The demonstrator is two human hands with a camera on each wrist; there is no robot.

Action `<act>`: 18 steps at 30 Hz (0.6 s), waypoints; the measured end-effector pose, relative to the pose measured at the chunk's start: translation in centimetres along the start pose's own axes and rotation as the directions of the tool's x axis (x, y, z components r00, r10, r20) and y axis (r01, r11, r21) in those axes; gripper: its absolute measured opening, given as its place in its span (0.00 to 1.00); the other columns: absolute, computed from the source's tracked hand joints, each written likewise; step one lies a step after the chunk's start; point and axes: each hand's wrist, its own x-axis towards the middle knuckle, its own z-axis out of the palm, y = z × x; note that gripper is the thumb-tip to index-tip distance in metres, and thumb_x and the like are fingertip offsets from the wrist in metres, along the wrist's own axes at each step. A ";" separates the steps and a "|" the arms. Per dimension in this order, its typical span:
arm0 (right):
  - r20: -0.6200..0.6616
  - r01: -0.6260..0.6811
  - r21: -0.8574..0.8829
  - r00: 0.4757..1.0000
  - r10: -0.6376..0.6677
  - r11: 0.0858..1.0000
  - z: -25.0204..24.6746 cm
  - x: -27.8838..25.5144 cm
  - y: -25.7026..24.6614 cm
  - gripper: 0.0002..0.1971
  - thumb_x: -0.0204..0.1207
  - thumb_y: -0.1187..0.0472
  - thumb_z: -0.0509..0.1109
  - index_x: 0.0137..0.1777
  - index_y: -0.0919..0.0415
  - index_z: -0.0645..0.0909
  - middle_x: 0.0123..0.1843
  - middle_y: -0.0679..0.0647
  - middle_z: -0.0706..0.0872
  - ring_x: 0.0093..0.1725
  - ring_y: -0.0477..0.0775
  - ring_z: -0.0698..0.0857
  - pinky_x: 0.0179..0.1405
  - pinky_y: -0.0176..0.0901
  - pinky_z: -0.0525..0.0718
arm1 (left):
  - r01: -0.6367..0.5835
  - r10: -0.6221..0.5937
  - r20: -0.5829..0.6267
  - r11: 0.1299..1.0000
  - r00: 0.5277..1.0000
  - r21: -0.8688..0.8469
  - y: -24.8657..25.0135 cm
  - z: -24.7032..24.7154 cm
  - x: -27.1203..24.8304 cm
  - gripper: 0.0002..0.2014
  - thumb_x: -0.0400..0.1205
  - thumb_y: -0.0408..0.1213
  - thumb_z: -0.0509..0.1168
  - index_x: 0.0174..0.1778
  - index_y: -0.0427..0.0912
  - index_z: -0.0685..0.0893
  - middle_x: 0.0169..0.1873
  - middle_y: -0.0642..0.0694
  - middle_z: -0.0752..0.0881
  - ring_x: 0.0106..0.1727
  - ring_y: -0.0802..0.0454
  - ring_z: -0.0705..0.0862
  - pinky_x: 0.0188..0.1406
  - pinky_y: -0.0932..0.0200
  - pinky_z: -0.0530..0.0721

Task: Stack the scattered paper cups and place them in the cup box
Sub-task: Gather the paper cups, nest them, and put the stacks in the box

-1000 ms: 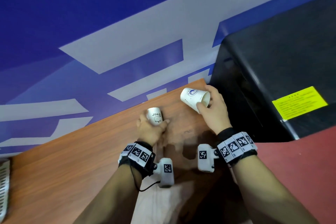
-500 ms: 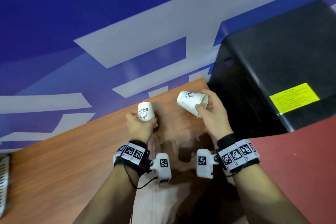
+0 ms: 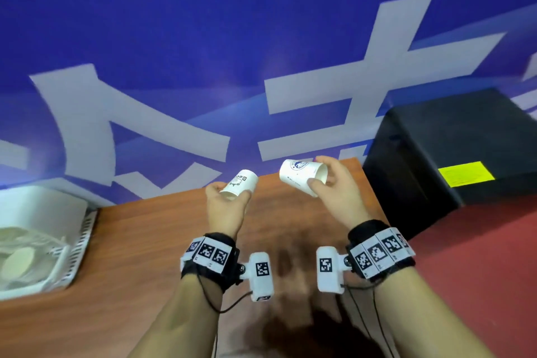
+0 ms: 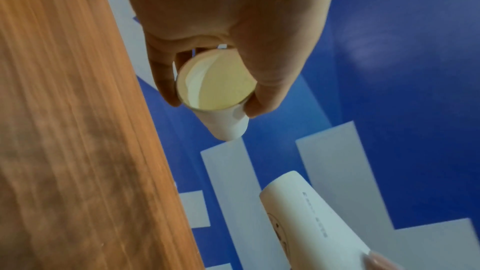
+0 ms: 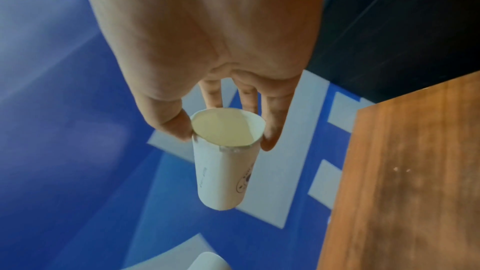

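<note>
Fingers point(image 4: 163, 81) of your left hand point(image 3: 225, 208) curl round the rim of one paper cup point(image 3: 239, 184), base pointing away from you. Your right hand point(image 3: 334, 192) pinches the second cup point(image 3: 300, 176) at its open mouth, thumb on one side, fingers on the other. Both cups hang above the desk point(image 3: 130, 241), near each other, apart. At far left sits the white cup box point(image 3: 78, 244).

The left hand point(image 4: 221, 17) pinches a paper cup point(image 4: 221, 93) at its rim — a second cup point(image 4: 311, 219) nearby.
</note>
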 end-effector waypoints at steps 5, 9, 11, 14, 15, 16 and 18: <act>0.037 0.108 -0.067 0.994 -0.106 0.992 3.8 -5.3 -4.9 0.29 0.68 0.56 0.76 0.70 0.47 0.76 0.67 0.50 0.77 0.67 0.52 0.79 0.68 0.56 0.80 | -0.045 0.045 -0.020 0.998 0.999 -0.031 0.2 -8.1 -2.4 0.30 0.62 0.48 0.78 0.58 0.52 0.74 0.55 0.45 0.84 0.53 0.48 0.86 0.56 0.44 0.86; 0.104 0.179 -0.116 0.980 -0.167 0.977 8.8 -9.7 -8.0 0.29 0.69 0.58 0.78 0.70 0.46 0.75 0.68 0.50 0.77 0.66 0.53 0.80 0.68 0.56 0.80 | -0.107 0.105 -0.071 0.994 0.992 -0.025 -1.1 -15.7 -3.8 0.34 0.57 0.56 0.75 0.60 0.55 0.78 0.58 0.45 0.81 0.55 0.48 0.85 0.59 0.44 0.86; 0.137 0.205 -0.120 0.972 -0.188 0.971 11.9 -12.3 -9.2 0.30 0.67 0.57 0.78 0.69 0.43 0.75 0.68 0.50 0.77 0.66 0.53 0.80 0.68 0.57 0.80 | -0.143 0.139 -0.098 0.989 0.985 -0.038 -1.7 -20.0 -4.9 0.33 0.58 0.55 0.74 0.61 0.56 0.78 0.59 0.45 0.81 0.55 0.49 0.84 0.61 0.45 0.84; 0.181 0.241 -0.128 0.959 -0.216 0.962 17.0 -16.4 -10.7 0.31 0.64 0.54 0.78 0.70 0.45 0.76 0.67 0.50 0.77 0.65 0.54 0.80 0.68 0.57 0.80 | -0.166 0.153 -0.134 0.982 0.979 -0.094 -3.5 -26.5 -6.3 0.30 0.60 0.50 0.76 0.58 0.57 0.75 0.56 0.47 0.83 0.55 0.49 0.84 0.60 0.41 0.85; 0.202 0.252 -0.135 0.954 -0.222 0.958 18.7 -17.8 -11.1 0.32 0.65 0.55 0.79 0.70 0.46 0.76 0.67 0.51 0.77 0.65 0.54 0.80 0.68 0.57 0.80 | -0.162 0.145 -0.151 0.981 0.978 -0.107 -4.2 -28.7 -6.7 0.30 0.60 0.49 0.76 0.57 0.59 0.74 0.55 0.49 0.84 0.54 0.49 0.85 0.57 0.39 0.86; 0.223 0.264 -0.141 0.948 -0.229 0.954 20.4 -19.1 -11.4 0.32 0.67 0.57 0.80 0.71 0.47 0.75 0.67 0.51 0.76 0.66 0.54 0.80 0.68 0.57 0.80 | -0.153 0.134 -0.163 0.982 0.977 -0.110 -5.1 -30.8 -6.9 0.29 0.58 0.51 0.76 0.54 0.64 0.73 0.54 0.50 0.84 0.53 0.49 0.86 0.54 0.36 0.87; 0.258 0.287 -0.149 0.935 -0.243 0.946 23.6 -21.6 -12.1 0.32 0.68 0.58 0.80 0.72 0.48 0.75 0.68 0.51 0.76 0.66 0.53 0.80 0.68 0.56 0.80 | -0.147 0.131 -0.179 0.986 0.975 -0.082 -7.4 -34.8 -7.2 0.29 0.56 0.54 0.76 0.51 0.69 0.73 0.53 0.50 0.85 0.52 0.46 0.87 0.52 0.33 0.87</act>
